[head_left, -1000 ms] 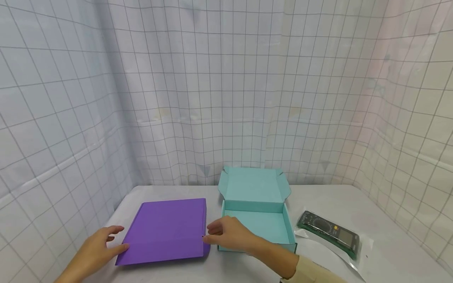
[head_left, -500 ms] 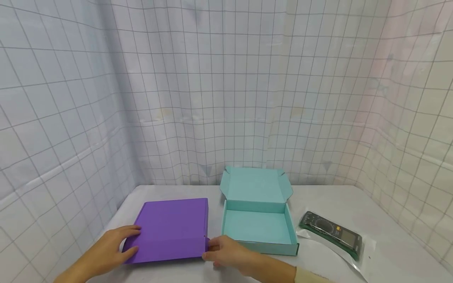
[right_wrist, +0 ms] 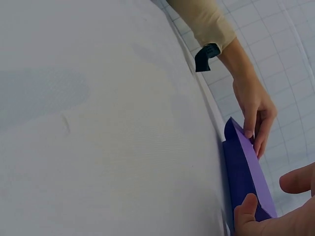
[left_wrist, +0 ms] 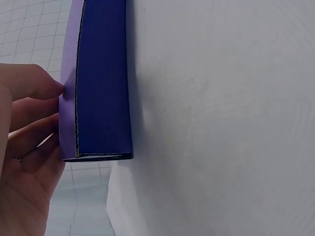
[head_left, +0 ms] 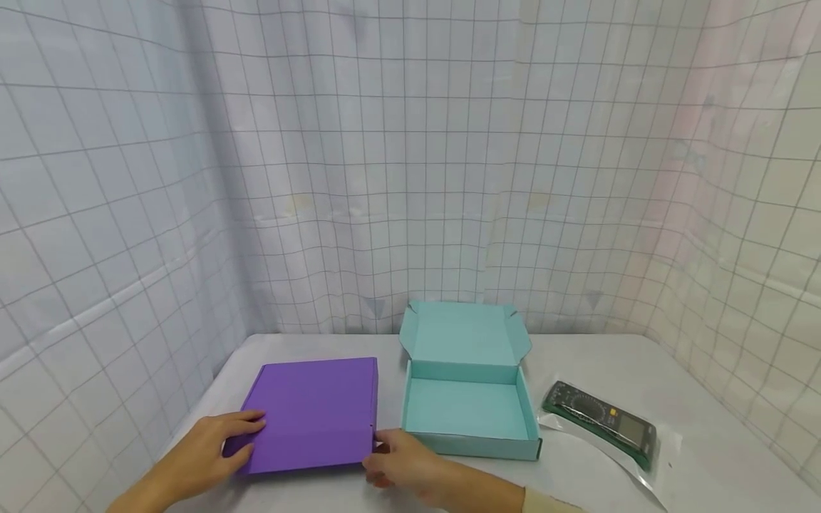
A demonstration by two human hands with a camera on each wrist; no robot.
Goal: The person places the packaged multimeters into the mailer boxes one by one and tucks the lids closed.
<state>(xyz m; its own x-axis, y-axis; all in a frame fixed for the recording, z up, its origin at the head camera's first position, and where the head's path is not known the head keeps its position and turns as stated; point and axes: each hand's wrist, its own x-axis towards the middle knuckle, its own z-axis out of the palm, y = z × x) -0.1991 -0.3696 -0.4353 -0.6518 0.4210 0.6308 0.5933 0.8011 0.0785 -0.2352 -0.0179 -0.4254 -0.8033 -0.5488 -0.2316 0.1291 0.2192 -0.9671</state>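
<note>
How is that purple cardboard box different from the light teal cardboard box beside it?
The purple cardboard box is covered, hiding its inside; the light teal cardboard box stands open, its lid raised behind. The left hand rests on the purple box and the right hand is at its front corner; neither is on the teal box. Both boxes are shallow and lie on the white table.

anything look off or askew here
Only the flat purple cardboard box: its front flap juts out at the near edge instead of being tucked in, so it looks not fully closed. Nothing looks spilled.
</note>
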